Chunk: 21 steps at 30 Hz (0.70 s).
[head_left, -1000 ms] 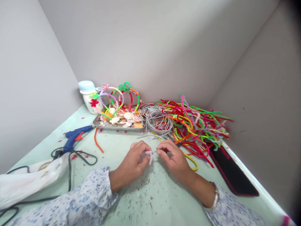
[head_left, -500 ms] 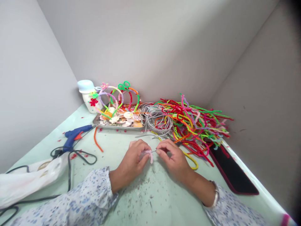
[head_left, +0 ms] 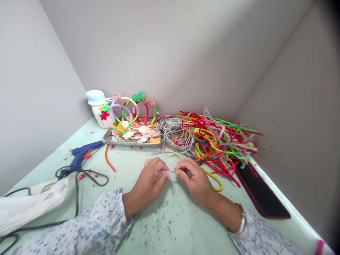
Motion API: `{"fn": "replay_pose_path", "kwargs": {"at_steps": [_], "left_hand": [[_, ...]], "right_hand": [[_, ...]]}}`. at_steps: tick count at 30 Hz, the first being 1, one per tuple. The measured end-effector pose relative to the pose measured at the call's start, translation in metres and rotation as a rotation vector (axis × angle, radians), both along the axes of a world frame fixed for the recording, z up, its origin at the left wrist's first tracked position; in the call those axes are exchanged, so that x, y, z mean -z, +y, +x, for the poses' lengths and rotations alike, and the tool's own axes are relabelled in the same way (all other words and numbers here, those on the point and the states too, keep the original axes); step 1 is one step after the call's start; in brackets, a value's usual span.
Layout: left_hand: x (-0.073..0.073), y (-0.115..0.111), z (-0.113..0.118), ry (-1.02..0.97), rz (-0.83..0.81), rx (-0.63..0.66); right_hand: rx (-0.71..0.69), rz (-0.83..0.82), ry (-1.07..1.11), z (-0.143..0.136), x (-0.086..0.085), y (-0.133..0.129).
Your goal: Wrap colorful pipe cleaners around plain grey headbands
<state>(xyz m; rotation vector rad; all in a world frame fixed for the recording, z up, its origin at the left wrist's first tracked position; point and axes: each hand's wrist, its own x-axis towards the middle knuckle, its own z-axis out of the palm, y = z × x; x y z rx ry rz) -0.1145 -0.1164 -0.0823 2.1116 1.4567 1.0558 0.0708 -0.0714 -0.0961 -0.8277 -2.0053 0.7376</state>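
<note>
Pale lilac fuzzy strip (head_left: pixel 165 172) at near centre of the table (head_left: pixel 170 230), pinched in the left hand (head_left: pixel 148 182); thin grey wire (head_left: pixel 172 171) pinched in the right hand (head_left: pixel 195 181). Apparently mid-wrapping; likely calling next for steady wire and snug turns. Farther, grey coil (head_left: pixel 182 148); far left, shell tray (head_left: pixel 132 143).

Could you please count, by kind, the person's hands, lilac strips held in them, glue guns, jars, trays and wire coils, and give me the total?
Left hand and right hand: 2
Lilac strip held: 1
Glue gun: 1
Jar: 1
Tray: 1
Wire coil: 1
Total: 7
</note>
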Motion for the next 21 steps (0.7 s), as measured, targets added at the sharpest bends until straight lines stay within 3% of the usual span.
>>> {"fn": "replay_pose_path", "kwargs": {"at_steps": [15, 21], "left_hand": [[-0.0003, -0.0017, 0.0015, -0.055, -0.023, -0.023], [-0.0005, 0.0002, 0.0028, -0.028, -0.024, -0.065]], "right_hand": [[-0.048, 0.039, -0.019, -0.0001, 0.0003, -0.0003], [-0.003, 0.022, -0.016, -0.0009, -0.0006, 0.0003]]}}
